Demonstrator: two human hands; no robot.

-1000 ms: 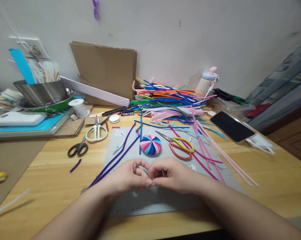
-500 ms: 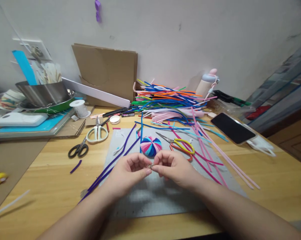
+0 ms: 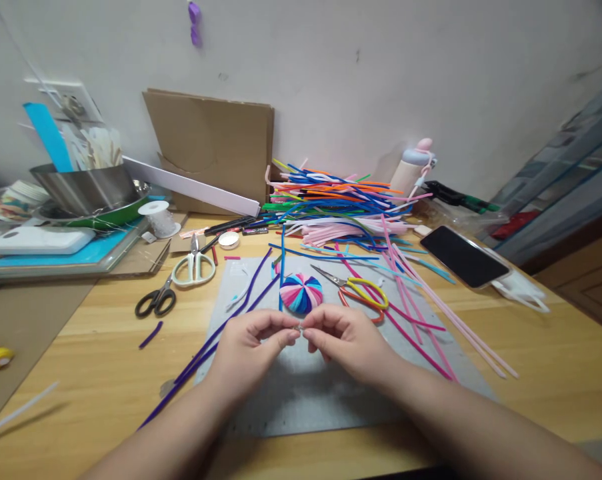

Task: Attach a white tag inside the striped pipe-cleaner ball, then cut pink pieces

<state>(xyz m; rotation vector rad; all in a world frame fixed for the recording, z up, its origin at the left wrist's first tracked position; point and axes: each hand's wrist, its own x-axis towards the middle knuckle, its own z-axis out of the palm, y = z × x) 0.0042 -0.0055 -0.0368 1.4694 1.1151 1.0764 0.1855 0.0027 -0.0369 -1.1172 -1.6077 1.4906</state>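
Over the grey mat, my left hand and my right hand meet fingertip to fingertip. Both pinch a tiny metallic piece between them; it is too small and covered to name. Just beyond my fingers lies a round pad of pink, blue and white pipe cleaners. Scissors with yellow and orange handles rest open to the right of it. Purple pipe cleaners run past my left hand, and magenta and pink ones lie beyond my right.
A heap of coloured pipe cleaners lies at the back, before the wall. Black scissors and pale-handled cutters are on the left. A phone lies on the right. Cardboard leans on the wall.
My fingertips have shifted slightly around the small metallic piece, which now shows less. Both hands stay at nearly the same spot; the things on the table have not moved.
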